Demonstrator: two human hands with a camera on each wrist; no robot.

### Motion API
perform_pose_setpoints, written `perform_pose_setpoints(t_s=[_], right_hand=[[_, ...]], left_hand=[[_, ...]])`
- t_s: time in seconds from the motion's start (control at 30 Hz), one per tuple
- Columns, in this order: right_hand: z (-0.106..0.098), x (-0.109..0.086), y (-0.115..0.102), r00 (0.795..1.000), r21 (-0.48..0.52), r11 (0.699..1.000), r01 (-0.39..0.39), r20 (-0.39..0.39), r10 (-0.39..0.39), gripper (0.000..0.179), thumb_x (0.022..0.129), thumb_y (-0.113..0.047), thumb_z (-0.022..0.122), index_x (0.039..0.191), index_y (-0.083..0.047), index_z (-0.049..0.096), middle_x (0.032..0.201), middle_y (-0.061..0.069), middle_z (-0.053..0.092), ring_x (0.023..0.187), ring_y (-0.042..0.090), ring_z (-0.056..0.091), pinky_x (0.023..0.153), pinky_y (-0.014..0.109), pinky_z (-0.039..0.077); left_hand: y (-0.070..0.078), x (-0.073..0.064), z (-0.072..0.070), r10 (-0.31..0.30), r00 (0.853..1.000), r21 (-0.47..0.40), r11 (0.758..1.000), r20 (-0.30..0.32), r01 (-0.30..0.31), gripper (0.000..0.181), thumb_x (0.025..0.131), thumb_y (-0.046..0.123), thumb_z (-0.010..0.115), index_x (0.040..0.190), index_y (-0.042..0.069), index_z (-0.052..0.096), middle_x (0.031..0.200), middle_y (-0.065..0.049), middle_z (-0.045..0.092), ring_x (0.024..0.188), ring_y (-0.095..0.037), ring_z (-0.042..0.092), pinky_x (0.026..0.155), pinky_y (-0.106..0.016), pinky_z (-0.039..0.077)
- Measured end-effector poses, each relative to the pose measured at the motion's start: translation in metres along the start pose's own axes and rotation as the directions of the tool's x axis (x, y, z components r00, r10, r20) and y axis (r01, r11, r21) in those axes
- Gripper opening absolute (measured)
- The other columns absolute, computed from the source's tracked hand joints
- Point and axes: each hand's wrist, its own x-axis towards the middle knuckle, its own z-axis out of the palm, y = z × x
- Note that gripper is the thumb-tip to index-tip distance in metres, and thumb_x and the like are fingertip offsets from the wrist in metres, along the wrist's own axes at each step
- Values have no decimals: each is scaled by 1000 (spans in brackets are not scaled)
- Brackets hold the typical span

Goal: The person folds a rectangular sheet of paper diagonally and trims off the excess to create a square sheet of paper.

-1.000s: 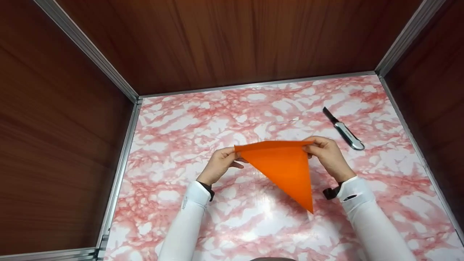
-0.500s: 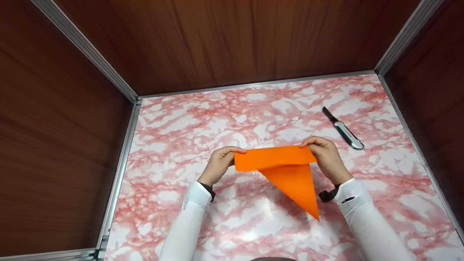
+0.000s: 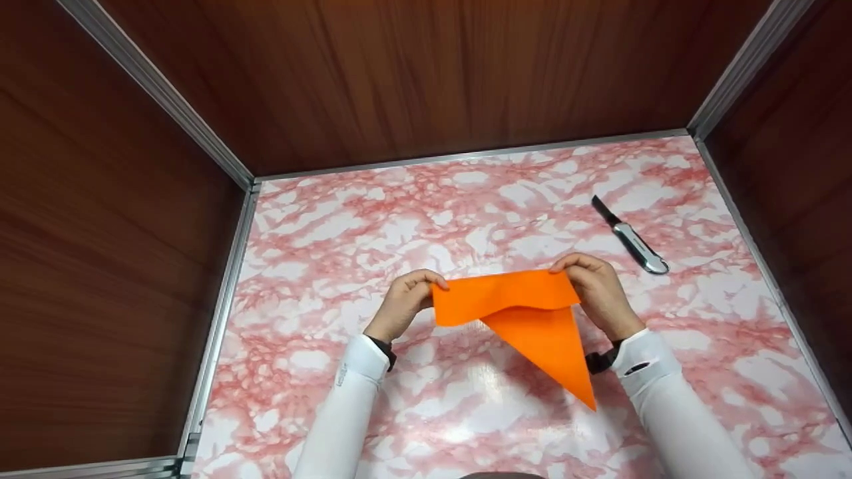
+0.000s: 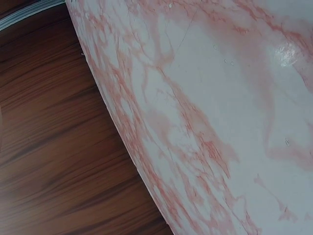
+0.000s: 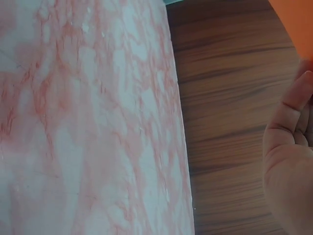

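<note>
Between my two hands is a sheet of orange paper (image 3: 506,293), its upper part folded over as a wide band with a wavy lower edge. Below the band a triangular flap hangs down to a point at the lower right. My left hand (image 3: 407,299) pinches the band's upper left corner between thumb and fingers. At the upper right corner my right hand (image 3: 597,289) pinches the paper too. In the right wrist view, part of the right hand (image 5: 293,152) shows at the right edge, with a piece of the orange paper (image 5: 297,22) above it. The left wrist view shows neither hand nor paper.
A utility knife (image 3: 636,243) with its dark blade out lies on the table to the right, beyond the right hand. The red-and-white marbled table (image 3: 346,226) is bounded by brown wood-grain panels (image 3: 399,80) at the back and both sides, with metal edging.
The paper's upper part has tipped toward me, so the band now shows its broad face. The flap's point has moved lower and to the right. Both hands keep their hold.
</note>
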Motion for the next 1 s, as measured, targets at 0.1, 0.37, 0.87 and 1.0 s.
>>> perform_pose_setpoints(t_s=[0.1,0.37,0.87,1.0], right_hand=[[0,-1,0,1000,14,1000,-2,27,1,21,98,0,50,97,17,62,96,18,64,82,26,63,77,33,54],[0,-1,2,998,-184,981,-60,-43,53,27,88,-11,73,101,10,64,92,13,67,83,24,63,79,30,53],[-3,-4,-1,991,-393,910,-135,-40,129,45,85,-24,77,125,-8,64,99,19,66,83,26,63,76,31,54],[-4,-4,-2,990,-458,877,-142,-43,138,45,85,-30,76,126,-16,66,102,18,66,87,29,63,79,35,54]], left_hand=[[0,0,1,-21,999,9,1000,-39,21,29,96,25,55,98,-1,68,100,-17,66,89,-29,65,82,-42,54],[-5,0,2,-20,993,131,991,-117,35,24,87,23,75,101,5,69,92,-12,70,80,-21,62,72,-31,52],[1,-2,0,-56,990,289,953,-128,91,33,87,34,73,118,22,70,94,-8,72,90,-25,68,82,-36,54],[3,-1,-1,-60,991,309,947,-117,93,33,88,34,72,118,21,71,100,-4,72,93,-23,68,84,-36,53]])
